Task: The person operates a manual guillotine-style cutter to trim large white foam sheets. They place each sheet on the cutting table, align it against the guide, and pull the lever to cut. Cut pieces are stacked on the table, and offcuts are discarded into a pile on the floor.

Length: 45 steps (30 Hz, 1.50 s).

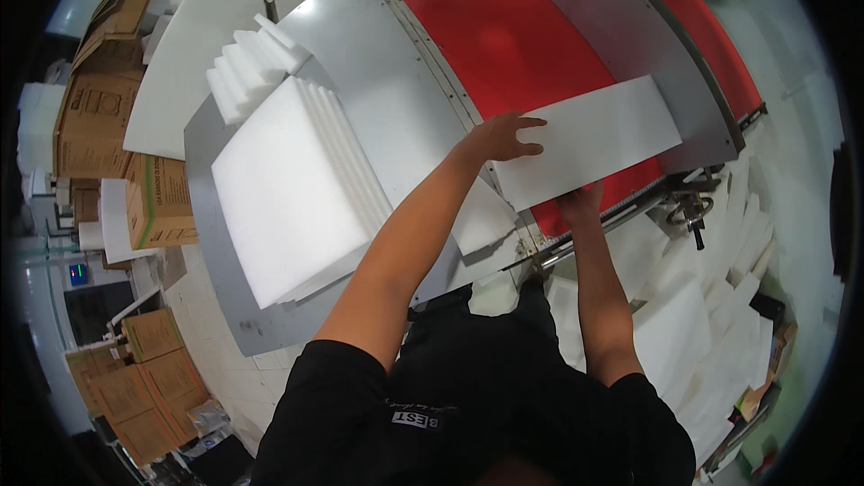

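One white foam sheet (589, 137) lies flat on the machine bed, across a red belt (504, 27) and a grey metal strip (621, 36). The left hand (506, 137) rests flat on the sheet's left edge, fingers spread a little and pointing right. The right hand (580, 202) grips the sheet's near edge from below; its fingers curl out of sight under the foam, so how tightly they close cannot be told.

To the left, on the grey metal table (225, 306), sits one thick stack of foam sheets (288, 193); about six edges show fanned along its far side, though the full count is hidden. Behind it stands a second, smaller stepped stack (252, 63) of about five pieces. One smaller foam piece (486, 216) lies under the left forearm, near the table's edge.

At the right, many loose foam offcuts (711, 306) lie heaped on the floor, too jumbled to count. At the left stand several brown cardboard boxes (157, 202), at least five.
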Available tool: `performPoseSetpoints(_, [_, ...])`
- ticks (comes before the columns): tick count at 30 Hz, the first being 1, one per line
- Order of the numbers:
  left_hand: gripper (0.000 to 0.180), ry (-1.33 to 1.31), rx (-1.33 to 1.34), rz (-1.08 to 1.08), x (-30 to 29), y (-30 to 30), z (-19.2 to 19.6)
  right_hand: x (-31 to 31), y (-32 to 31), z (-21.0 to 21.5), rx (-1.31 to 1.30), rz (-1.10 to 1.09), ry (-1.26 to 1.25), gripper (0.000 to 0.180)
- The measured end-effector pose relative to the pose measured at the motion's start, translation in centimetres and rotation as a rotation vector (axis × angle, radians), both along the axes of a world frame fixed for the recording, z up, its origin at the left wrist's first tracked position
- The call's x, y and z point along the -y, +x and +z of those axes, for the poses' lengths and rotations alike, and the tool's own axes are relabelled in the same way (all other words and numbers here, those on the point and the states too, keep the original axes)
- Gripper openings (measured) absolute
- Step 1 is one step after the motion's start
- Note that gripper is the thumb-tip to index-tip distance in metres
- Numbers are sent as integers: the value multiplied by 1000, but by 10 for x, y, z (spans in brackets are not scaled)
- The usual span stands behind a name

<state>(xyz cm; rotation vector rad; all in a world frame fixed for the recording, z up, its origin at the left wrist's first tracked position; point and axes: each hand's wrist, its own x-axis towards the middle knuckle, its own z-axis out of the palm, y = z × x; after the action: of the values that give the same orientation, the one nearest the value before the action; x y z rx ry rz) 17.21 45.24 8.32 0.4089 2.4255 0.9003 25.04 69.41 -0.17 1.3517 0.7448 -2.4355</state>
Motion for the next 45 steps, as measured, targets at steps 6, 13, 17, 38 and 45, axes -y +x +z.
performPoseSetpoints(6, [65, 276, 90, 12, 27, -28, -24, 23, -22, 2, -253, 20, 81, 90])
performPoseSetpoints(13, [57, 104, -51, -22, 10, -9, 57, 19, -5, 43, -273, 6, -15, 77])
performPoseSetpoints(17, [56, -33, -222, 34, 48, 33, 176, 52, -15, 119, -748, 245, -154, 69])
performPoseSetpoints(38, [57, -241, -46, 785, 446, 466, 279, 488, 312, 191, -10, 636, -636, 72])
performPoseSetpoints(45, [59, -655, 35, 835, 412, 484, 228, 477, 345, 141, 95, 966, -542, 54])
